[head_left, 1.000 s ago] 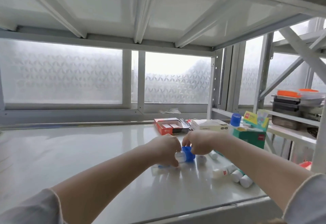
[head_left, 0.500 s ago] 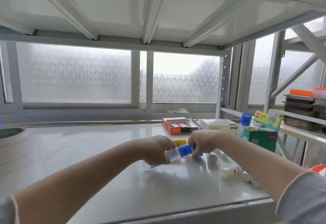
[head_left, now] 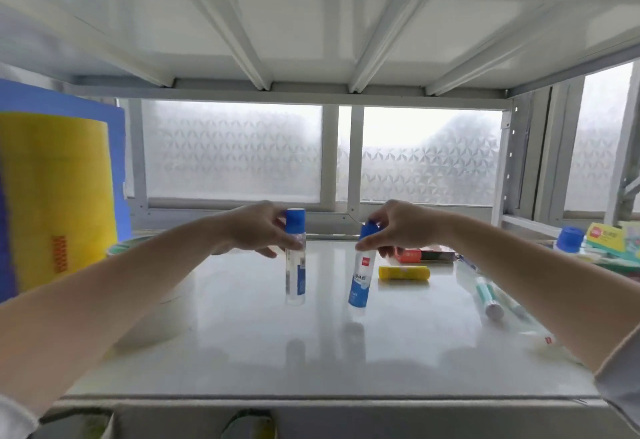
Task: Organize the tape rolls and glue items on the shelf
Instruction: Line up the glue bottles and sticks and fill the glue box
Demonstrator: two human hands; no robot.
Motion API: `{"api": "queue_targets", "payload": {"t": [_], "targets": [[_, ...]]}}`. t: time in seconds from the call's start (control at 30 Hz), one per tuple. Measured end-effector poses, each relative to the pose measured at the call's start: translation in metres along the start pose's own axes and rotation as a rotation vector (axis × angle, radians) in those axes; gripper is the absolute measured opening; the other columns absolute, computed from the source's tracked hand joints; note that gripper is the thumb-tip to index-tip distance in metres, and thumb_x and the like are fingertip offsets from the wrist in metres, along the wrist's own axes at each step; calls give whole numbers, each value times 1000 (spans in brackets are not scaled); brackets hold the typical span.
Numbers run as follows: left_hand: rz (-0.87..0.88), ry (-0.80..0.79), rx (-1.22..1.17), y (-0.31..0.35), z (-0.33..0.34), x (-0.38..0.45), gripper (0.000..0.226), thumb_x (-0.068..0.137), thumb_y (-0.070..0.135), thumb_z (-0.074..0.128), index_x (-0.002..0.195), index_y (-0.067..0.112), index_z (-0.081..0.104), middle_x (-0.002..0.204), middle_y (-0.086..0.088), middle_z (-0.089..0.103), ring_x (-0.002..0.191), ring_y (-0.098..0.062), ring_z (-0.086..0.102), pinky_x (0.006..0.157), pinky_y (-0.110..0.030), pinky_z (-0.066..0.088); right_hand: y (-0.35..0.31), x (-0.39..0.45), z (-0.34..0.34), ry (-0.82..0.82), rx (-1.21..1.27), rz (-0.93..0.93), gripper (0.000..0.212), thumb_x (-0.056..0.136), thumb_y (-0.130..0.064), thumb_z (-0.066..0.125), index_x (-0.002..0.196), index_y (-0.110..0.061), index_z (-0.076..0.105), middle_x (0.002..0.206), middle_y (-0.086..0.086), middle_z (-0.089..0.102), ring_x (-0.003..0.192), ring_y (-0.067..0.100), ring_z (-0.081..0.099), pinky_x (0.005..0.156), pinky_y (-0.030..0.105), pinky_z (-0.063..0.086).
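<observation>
Two blue-capped liquid glue bottles are above the white shelf (head_left: 242, 352). My left hand (head_left: 252, 231) holds the clear bottle (head_left: 295, 265) near its cap; it stands upright with its base on the shelf. My right hand (head_left: 398, 227) pinches the cap of the blue-labelled bottle (head_left: 360, 279), which hangs slightly tilted with its base at or just above the shelf. A yellow glue stick (head_left: 403, 273) lies on its side behind it. At the right lie teal and white glue sticks (head_left: 488, 298). A tape roll (head_left: 124, 248) peeks out at the far left.
A large blue and yellow object (head_left: 55, 196) fills the left edge. A red box (head_left: 424, 255) lies at the back right, with another blue-capped bottle (head_left: 569, 239) and green and yellow packs (head_left: 606, 236) beyond it. The upper shelf's ribs hang overhead.
Both hands rose from the shelf and drew apart, each now holding a separate glue bottle upright. The view shifted left, bringing the blue and yellow object into sight.
</observation>
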State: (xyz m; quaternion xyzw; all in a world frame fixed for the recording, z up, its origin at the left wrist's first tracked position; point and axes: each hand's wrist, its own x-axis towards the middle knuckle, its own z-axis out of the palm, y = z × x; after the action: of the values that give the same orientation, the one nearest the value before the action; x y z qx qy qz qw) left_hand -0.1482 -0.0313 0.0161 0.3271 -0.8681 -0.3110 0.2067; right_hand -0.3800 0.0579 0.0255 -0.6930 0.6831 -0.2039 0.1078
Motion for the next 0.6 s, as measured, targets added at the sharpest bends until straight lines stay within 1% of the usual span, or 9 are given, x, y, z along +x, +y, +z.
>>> {"api": "queue_targets", "payload": {"t": [0.1,0.2,0.27,0.37,0.4,0.47,0.6], "targets": [[-41,-24,36,-11,-17,-13,17,84,17,70,96,24,60,106,-1,70,101,-15,65,82,-28,56,-30,12,15,-1,-9,-49,29,83,-34,70,88,-5,67,62,0,61,56,11,54,53,19,45],[-98,-66,34,-19,-35,-23,23,83,10,69,98,22,57,110,-7,69,104,-20,65,84,-31,56,-56,25,27,-9,-15,-91,34,82,-36,70,88,-3,68,62,0,61,55,10,55,54,18,46],[-123,-100,39,-23,-45,-28,25,83,2,66,98,19,56,110,-8,68,103,-21,65,86,-33,57,-71,33,33,-4,-7,-124,32,81,-38,71,83,-6,67,61,-1,61,53,9,55,53,16,46],[-132,-159,58,-26,-56,-31,26,83,-4,63,98,16,57,109,-4,69,98,-17,66,81,-28,58,-89,42,43,6,-25,-160,29,81,-39,71,74,-12,64,58,-3,61,49,6,54,51,14,45],[-136,-177,69,-26,-59,-32,26,84,-5,63,98,16,57,109,-3,69,98,-17,65,82,-28,58,-94,45,45,4,-30,-170,28,81,-40,71,73,-13,64,59,-3,62,49,6,54,51,14,45],[-148,-217,79,-26,-66,-32,26,84,-6,62,99,15,57,109,-2,69,102,-18,65,85,-29,57,-103,50,51,-4,-30,-186,29,80,-39,71,76,-10,66,60,-2,63,51,7,54,53,16,46],[-187,-253,71,-27,-74,-30,32,83,-9,61,102,17,55,105,0,69,97,-17,65,80,-24,57,-116,58,62,-18,-48,-197,37,79,-40,72,86,-3,70,63,0,65,55,9,56,57,20,48]]}}
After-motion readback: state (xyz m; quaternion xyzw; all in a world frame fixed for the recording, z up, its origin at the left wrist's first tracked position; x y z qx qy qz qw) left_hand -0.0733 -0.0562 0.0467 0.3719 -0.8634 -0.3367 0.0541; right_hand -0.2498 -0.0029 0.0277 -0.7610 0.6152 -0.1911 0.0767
